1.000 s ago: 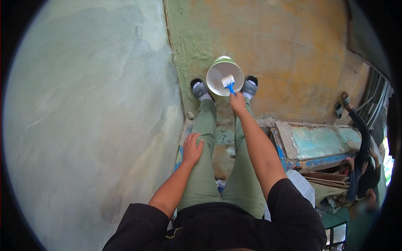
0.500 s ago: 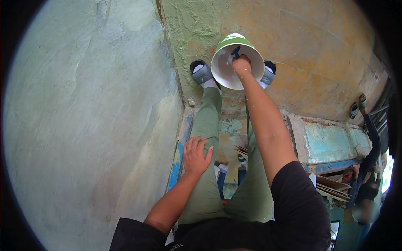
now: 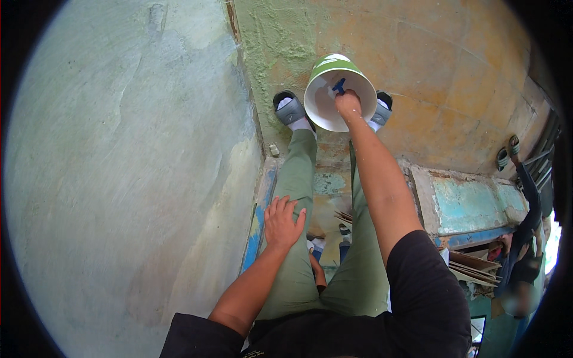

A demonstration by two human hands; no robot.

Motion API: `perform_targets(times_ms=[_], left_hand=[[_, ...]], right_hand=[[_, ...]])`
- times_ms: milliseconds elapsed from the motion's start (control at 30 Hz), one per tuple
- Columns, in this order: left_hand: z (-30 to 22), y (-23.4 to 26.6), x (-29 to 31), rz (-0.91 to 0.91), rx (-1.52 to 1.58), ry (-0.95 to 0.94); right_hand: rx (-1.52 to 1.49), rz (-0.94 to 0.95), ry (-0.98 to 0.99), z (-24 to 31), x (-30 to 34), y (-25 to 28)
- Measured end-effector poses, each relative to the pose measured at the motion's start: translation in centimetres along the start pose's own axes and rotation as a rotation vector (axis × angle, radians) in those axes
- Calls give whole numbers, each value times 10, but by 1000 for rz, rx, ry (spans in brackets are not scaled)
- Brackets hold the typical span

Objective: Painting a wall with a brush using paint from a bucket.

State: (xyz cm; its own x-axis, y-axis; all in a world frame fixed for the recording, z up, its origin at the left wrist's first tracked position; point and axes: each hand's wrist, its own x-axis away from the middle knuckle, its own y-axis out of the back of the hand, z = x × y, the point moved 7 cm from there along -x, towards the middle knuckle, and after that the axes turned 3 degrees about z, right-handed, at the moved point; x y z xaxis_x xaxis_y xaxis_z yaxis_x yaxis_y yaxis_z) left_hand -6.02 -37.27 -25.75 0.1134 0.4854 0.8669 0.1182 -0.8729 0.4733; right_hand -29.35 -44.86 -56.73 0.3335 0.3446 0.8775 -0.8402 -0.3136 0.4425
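A white bucket with a green outer band (image 3: 320, 67) stands between my feet, its mouth facing me. My right hand (image 3: 350, 105) reaches into it, fingers closed round a blue T-shaped handled tool (image 3: 339, 85). The tool's working end is hidden, so I cannot tell its exact kind. Pale material coats the bucket's inside, and white specks dot my right forearm. My left hand (image 3: 284, 223) rests flat on my left thigh, fingers stretched out, holding nothing.
A pale plastered wall (image 3: 131, 167) rises on my left. My grey slippers (image 3: 290, 110) flank the bucket. At right are a turquoise ledge (image 3: 468, 200), stacked boards (image 3: 474, 269) and another person (image 3: 528, 262). A different person's forearm (image 3: 317, 273) shows between my legs.
My right hand and the blue tool have drawn a little toward me inside the bucket. Another person's forearm has come into sight between my legs. My left hand stays on my thigh.
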Motion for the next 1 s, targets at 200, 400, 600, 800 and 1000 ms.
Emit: perform_targets(times_ms=[200,400,600,800,1000], left_hand=[[5,-3,3,55,-37,30],[3,-8,1,66,-44,47],[5,-6,1,104,-18,102],[1,-7,-2,97,-57,108],[1,-3,-2,53,-66,86]], right_hand=[[44,113,-35,18,-8,-18],[1,83,175,14,39,8],[-132,20,385,9,113,51],[140,103,240,-19,135,36],[38,-33,233,-10,142,36]])
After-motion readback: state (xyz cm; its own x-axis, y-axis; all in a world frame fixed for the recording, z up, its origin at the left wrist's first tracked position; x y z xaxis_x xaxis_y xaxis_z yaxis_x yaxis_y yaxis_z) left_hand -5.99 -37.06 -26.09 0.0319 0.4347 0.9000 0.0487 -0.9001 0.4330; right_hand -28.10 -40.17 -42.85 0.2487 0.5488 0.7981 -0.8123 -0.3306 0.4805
